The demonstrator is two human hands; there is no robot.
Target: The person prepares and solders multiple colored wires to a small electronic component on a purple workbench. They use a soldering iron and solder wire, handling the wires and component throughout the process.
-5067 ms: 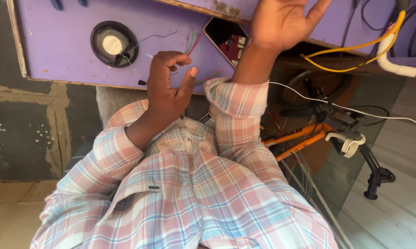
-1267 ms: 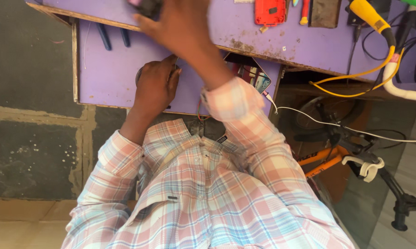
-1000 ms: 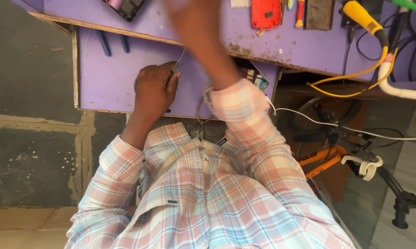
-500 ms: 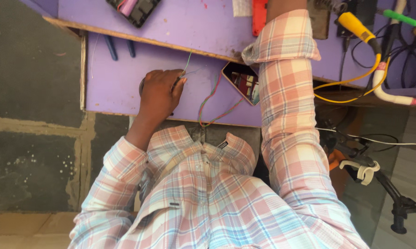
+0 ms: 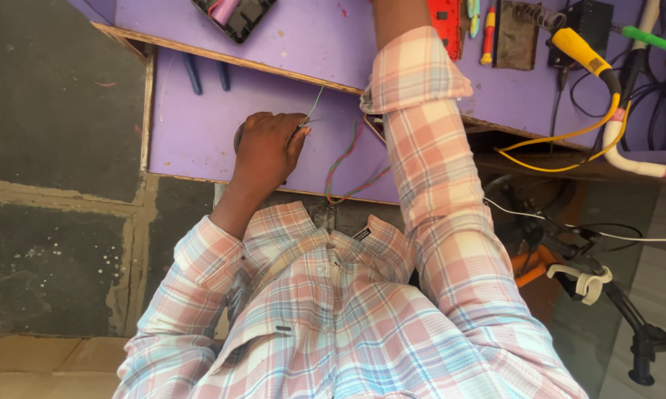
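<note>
My left hand (image 5: 268, 145) rests on the lower purple shelf (image 5: 193, 133), fingers closed around thin wires (image 5: 312, 103) that run up toward the upper board. A round dark part (image 5: 238, 137) peeks out from under the hand's left edge. A bundle of red and green wires (image 5: 344, 166) loops down beside the hand to the shelf's front edge. My right arm, in a rolled plaid sleeve (image 5: 421, 111), stretches up across the upper purple board (image 5: 325, 44). Its hand lies past the top of the view.
On the upper board lie a black case holding a pink item (image 5: 233, 11), a red device (image 5: 444, 22) and a yellow-handled tool (image 5: 580, 48) with a yellow cable (image 5: 562, 144). Blue plier handles (image 5: 200, 74) rest on the shelf. An orange bicycle's brake lever (image 5: 591, 281) is at right.
My right arm has swung from over the left hand up and to the right, and its hand has left the view. The left hand has stayed on the wires.
</note>
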